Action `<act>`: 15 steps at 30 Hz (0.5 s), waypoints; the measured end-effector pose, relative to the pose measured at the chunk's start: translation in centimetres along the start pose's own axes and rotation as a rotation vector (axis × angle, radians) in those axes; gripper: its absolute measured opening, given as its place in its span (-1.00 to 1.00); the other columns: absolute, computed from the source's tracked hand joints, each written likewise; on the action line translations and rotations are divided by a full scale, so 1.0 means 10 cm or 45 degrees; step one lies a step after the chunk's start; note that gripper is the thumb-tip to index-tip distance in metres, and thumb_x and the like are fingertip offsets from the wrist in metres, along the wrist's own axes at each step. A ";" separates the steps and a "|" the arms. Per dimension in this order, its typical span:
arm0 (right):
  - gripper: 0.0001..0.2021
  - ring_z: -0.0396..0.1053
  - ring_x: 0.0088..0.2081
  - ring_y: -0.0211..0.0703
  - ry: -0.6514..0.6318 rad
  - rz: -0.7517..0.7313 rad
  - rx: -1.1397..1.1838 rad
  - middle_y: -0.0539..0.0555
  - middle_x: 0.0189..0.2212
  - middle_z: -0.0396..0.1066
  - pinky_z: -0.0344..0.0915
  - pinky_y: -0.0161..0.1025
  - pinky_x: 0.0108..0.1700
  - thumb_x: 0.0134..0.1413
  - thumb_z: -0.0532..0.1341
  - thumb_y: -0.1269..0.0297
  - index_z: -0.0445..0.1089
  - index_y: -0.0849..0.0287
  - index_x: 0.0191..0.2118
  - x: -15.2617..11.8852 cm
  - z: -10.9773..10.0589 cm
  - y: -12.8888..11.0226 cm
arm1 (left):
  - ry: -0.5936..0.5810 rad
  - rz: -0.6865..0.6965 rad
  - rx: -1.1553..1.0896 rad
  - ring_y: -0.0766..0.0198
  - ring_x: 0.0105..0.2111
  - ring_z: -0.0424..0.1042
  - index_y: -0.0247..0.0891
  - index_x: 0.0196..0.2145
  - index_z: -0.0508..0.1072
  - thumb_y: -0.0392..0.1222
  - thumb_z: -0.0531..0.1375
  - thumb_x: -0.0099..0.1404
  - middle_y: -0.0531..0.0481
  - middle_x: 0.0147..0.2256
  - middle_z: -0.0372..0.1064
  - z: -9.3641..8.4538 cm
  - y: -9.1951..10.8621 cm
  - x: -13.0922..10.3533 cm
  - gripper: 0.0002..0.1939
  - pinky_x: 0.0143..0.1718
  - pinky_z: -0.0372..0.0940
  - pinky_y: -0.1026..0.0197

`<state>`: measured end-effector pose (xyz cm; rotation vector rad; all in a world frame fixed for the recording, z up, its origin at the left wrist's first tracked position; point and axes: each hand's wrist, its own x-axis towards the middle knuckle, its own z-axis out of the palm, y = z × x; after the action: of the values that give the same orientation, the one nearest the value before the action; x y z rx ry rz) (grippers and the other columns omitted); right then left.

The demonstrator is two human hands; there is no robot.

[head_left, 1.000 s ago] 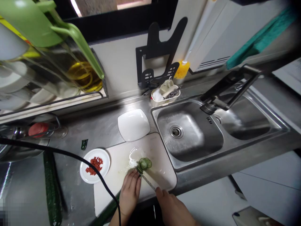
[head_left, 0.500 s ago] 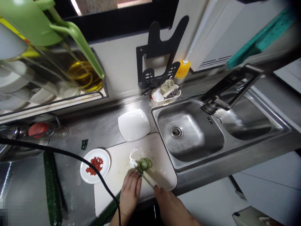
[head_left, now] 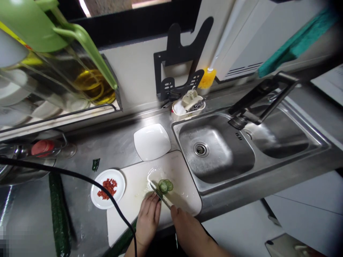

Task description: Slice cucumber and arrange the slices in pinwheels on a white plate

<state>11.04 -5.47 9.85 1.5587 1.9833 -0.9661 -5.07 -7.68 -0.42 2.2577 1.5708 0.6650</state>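
My left hand (head_left: pixel 148 218) is closed on a long green cucumber (head_left: pixel 122 242) that lies across the lower left of the white cutting board (head_left: pixel 128 194). The handle of a knife is in my right hand (head_left: pixel 184 225). Its blade (head_left: pixel 160 195) slants up and left, right beside my left fingertips and at the cucumber's cut end, which the fingers mostly hide. Several thin cucumber slices (head_left: pixel 165 186) lie overlapped on the board, just right of the blade.
A white plate of red pieces (head_left: pixel 107 189) touches the board's left side. Behind the board is a square white plate (head_left: pixel 152 142). Another cucumber (head_left: pixel 59 217) lies at left. The double sink (head_left: pixel 217 148) is at right. A black cable (head_left: pixel 80 176) crosses the view.
My right hand and the knife have shifted slightly left and up, so the blade's tip reaches farther past my left fingertips. My left hand has hardly moved.
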 end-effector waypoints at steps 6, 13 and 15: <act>-0.57 0.47 -0.26 -0.06 0.058 -0.011 0.031 0.23 -0.28 0.48 0.32 -0.27 -0.28 0.08 -0.10 0.69 0.34 0.34 -0.02 0.10 0.12 -0.01 | 0.012 0.001 0.005 0.16 -0.01 0.39 -0.27 -0.02 0.36 -0.26 0.02 0.36 -0.11 -0.09 0.45 0.00 0.00 0.01 -0.73 0.06 0.33 0.01; -0.62 0.45 -0.31 -0.13 0.103 -0.022 0.042 0.15 -0.34 0.46 0.30 -0.31 -0.28 0.07 -0.08 0.70 0.36 0.29 -0.14 0.22 0.11 -0.05 | 0.009 0.013 0.012 0.16 -0.02 0.41 -0.26 -0.01 0.36 -0.26 0.01 0.37 -0.11 -0.10 0.45 0.00 0.00 0.01 -0.73 0.07 0.33 -0.01; -0.64 0.45 -0.31 -0.13 0.103 -0.018 0.077 0.14 -0.34 0.45 0.29 -0.32 -0.28 0.07 -0.06 0.69 0.36 0.29 -0.15 0.24 0.11 -0.06 | 0.006 0.012 0.012 0.16 -0.01 0.40 -0.26 -0.01 0.36 -0.26 0.02 0.37 -0.12 -0.10 0.45 0.00 0.00 0.01 -0.73 0.08 0.33 -0.01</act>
<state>9.76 -4.75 7.58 1.6426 2.0396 -0.9923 -5.03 -7.61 -0.43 2.2734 1.5693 0.6678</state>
